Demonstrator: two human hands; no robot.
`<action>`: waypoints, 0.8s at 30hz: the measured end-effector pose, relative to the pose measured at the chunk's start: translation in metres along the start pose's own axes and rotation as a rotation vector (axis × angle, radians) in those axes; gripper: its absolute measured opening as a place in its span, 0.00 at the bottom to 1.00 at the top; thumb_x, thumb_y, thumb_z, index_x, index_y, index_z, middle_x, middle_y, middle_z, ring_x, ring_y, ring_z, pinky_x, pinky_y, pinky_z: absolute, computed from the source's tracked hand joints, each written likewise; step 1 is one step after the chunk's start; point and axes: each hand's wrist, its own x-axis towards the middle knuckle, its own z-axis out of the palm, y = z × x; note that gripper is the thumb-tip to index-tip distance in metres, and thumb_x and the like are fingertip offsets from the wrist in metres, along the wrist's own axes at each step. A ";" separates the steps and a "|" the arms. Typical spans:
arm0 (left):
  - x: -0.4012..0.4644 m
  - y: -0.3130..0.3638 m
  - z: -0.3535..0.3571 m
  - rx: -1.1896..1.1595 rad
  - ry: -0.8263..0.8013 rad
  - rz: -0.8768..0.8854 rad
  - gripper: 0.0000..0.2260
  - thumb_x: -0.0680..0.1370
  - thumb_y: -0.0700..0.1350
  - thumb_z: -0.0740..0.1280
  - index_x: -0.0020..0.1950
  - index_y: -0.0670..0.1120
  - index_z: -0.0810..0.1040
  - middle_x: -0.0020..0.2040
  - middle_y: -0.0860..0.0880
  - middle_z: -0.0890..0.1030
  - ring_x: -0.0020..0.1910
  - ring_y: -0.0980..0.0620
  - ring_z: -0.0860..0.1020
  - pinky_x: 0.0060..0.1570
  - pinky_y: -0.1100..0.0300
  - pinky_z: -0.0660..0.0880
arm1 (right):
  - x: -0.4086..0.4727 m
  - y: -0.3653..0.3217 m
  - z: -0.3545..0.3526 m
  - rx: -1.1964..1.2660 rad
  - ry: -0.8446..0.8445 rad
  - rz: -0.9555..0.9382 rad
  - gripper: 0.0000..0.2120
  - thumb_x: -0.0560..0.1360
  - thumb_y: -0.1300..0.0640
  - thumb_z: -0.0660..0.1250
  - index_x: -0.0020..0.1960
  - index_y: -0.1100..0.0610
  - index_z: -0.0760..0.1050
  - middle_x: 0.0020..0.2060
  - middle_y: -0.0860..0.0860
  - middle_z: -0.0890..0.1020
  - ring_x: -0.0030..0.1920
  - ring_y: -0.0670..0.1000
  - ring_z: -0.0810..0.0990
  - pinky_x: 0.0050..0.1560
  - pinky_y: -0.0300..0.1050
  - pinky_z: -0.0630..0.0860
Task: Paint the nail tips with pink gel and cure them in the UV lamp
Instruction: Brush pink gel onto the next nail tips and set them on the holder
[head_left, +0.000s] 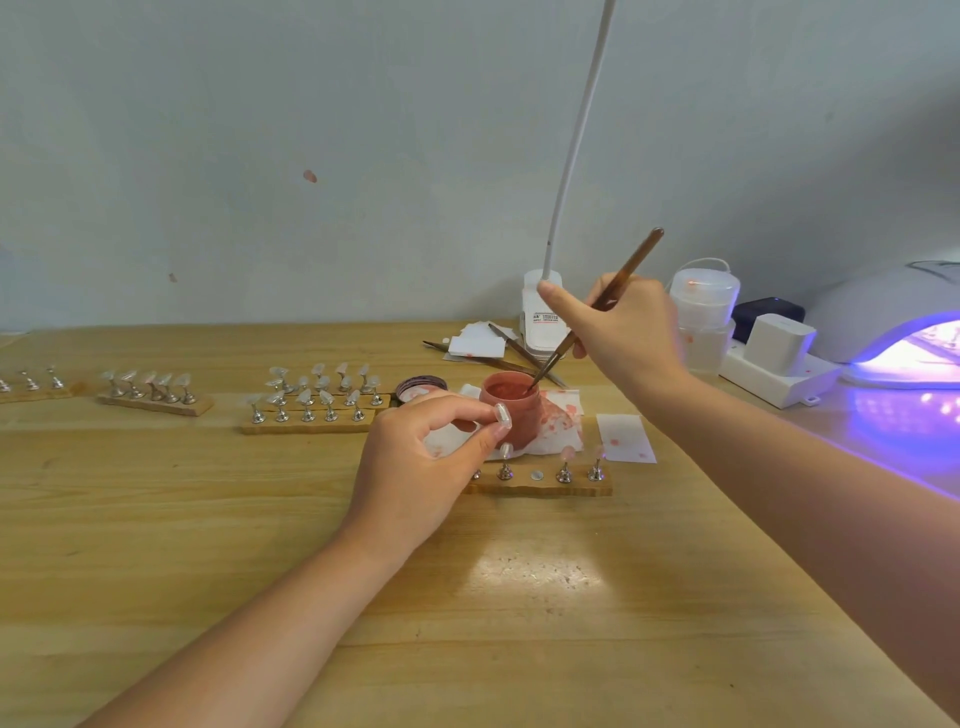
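My right hand (626, 332) grips a brown brush (618, 283), and its tip dips into the open pink gel jar (511, 410) at the table's middle. My left hand (421, 457) pinches a clear nail tip (503, 415) on its small stand, held right beside the jar. Just in front lies a wooden strip (540, 486) with several metal stands, two at its right end carrying pinkish tips. The UV lamp (893, 322) glows purple at the far right.
More wooden strips with clear tips (311, 400) (156, 395) line the left side. The jar's lid (421, 387), stained wipes (623, 436), spare brushes (514, 351), a white desk lamp base (540, 322), a plastic jar (704, 312) and a power strip (774, 371) crowd the back right.
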 end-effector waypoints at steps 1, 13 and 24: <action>0.000 0.000 0.000 -0.001 -0.003 -0.002 0.14 0.69 0.37 0.73 0.38 0.58 0.78 0.37 0.70 0.79 0.44 0.71 0.76 0.46 0.80 0.66 | 0.000 0.002 -0.001 0.005 0.003 0.007 0.22 0.71 0.43 0.69 0.26 0.53 0.67 0.15 0.44 0.73 0.22 0.38 0.73 0.30 0.40 0.68; 0.000 0.000 0.000 0.007 0.001 -0.009 0.15 0.69 0.37 0.72 0.37 0.59 0.78 0.35 0.67 0.80 0.45 0.72 0.76 0.45 0.80 0.65 | 0.005 0.008 -0.013 0.089 0.018 -0.032 0.19 0.73 0.48 0.68 0.27 0.53 0.69 0.17 0.45 0.73 0.22 0.38 0.73 0.31 0.30 0.70; 0.000 -0.001 0.001 0.005 0.007 -0.001 0.15 0.69 0.36 0.72 0.37 0.58 0.79 0.34 0.69 0.79 0.44 0.74 0.75 0.44 0.81 0.66 | -0.001 0.009 -0.008 0.161 0.026 0.010 0.18 0.73 0.49 0.68 0.28 0.54 0.69 0.17 0.45 0.73 0.22 0.39 0.75 0.36 0.39 0.71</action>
